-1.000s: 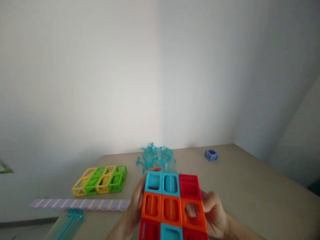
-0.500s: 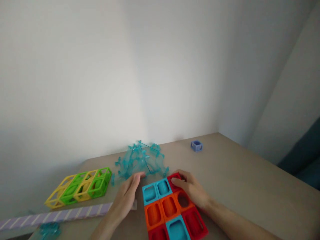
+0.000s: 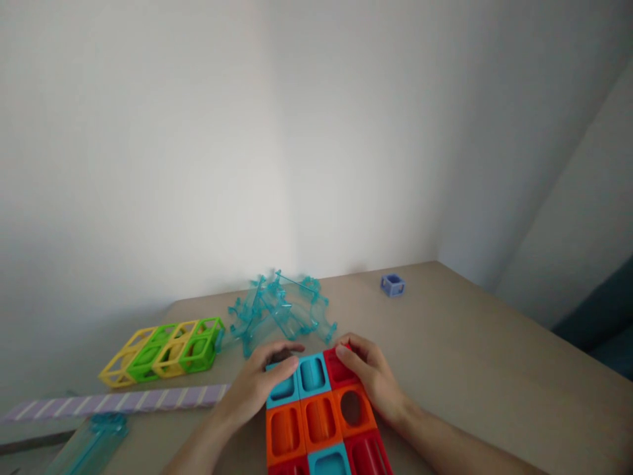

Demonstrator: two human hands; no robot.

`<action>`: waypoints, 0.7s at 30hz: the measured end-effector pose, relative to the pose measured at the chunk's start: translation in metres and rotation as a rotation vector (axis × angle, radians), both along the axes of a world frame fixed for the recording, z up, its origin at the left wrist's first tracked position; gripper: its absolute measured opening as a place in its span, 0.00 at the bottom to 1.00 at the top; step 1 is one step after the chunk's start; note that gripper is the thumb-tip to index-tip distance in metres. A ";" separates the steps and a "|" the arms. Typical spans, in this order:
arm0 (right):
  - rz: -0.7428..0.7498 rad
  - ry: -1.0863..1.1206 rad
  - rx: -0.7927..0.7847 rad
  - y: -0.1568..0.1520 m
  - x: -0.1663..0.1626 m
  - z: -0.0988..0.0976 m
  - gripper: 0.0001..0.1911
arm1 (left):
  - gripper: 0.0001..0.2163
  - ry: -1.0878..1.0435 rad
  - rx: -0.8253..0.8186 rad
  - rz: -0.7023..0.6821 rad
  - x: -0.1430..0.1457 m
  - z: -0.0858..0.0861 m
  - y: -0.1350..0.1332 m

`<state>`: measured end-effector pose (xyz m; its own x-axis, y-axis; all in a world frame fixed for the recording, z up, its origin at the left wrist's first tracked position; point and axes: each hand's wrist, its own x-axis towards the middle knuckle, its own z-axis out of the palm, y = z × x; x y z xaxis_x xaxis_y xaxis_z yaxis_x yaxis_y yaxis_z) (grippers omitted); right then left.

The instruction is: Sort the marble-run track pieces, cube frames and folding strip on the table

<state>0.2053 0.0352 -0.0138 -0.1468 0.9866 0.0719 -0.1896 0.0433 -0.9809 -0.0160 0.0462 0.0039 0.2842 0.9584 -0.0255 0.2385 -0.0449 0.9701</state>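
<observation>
A flat panel of joined plastic blocks in blue, orange and red lies low in the middle of the view, its near end cut off by the frame. My left hand grips its far left corner, thumb on top of a blue block and fingers around the back edge. At the far right corner my right hand holds a red block, thumb on top. One orange block on the right has a round hole. Just beyond the panel lies a pile of clear teal track pieces.
Joined yellow and green open-frame blocks stand at the left. In front of them lies a purple-and-white striped strip, with another clear teal piece nearer. A small blue-violet block sits at the back right of the table.
My left hand has closed from beside the panel onto its far left corner. The panel has turned a little and shifted left, with my right hand still on it.
</observation>
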 end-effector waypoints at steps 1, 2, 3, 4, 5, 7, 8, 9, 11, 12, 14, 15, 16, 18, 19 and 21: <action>0.010 -0.008 0.008 0.000 0.000 0.000 0.18 | 0.17 -0.022 -0.032 -0.040 -0.001 0.000 0.000; 0.026 -0.007 0.015 -0.001 0.001 0.001 0.17 | 0.17 -0.044 -0.050 -0.076 -0.002 0.000 0.000; 0.044 0.006 0.021 -0.001 0.002 0.001 0.17 | 0.17 -0.063 -0.054 -0.106 -0.002 0.000 0.000; 0.072 0.028 0.029 -0.002 0.003 0.002 0.16 | 0.17 -0.080 -0.047 -0.129 -0.002 0.000 0.000; 0.106 0.051 0.039 -0.002 0.004 0.002 0.16 | 0.18 -0.098 -0.038 -0.144 -0.002 0.001 0.000; 0.189 0.085 0.063 -0.003 0.006 0.004 0.16 | 0.19 -0.138 -0.020 -0.164 -0.002 0.003 0.000; 0.229 0.092 0.073 -0.003 0.008 0.005 0.16 | 0.19 -0.160 -0.019 -0.176 -0.002 0.004 0.000; 0.265 0.095 0.079 -0.004 0.009 0.006 0.17 | 0.20 -0.180 -0.021 -0.192 -0.002 0.006 -0.001; 0.318 0.092 0.079 -0.004 0.010 0.006 0.18 | 0.20 -0.214 -0.036 -0.218 -0.002 0.009 -0.002; 0.330 0.092 0.077 -0.004 0.011 0.006 0.18 | 0.20 -0.224 -0.046 -0.225 -0.002 0.011 -0.003; 0.332 0.099 0.067 -0.003 0.011 0.005 0.18 | 0.20 -0.224 -0.061 -0.230 -0.003 0.013 -0.004; 0.321 0.103 0.061 -0.002 0.011 0.005 0.18 | 0.20 -0.207 -0.064 -0.225 -0.003 0.013 -0.004; 0.300 0.103 0.055 -0.002 0.010 0.004 0.18 | 0.19 -0.180 -0.064 -0.212 -0.002 0.013 -0.005; 0.232 0.088 0.038 0.000 0.008 0.003 0.17 | 0.17 -0.128 -0.061 -0.148 -0.001 0.011 -0.005; 0.189 0.078 0.027 0.001 0.007 0.003 0.16 | 0.16 -0.122 -0.063 -0.102 0.000 0.010 -0.005; 0.104 0.064 -0.001 0.002 0.006 0.005 0.16 | 0.16 -0.186 -0.083 -0.019 0.004 0.007 -0.005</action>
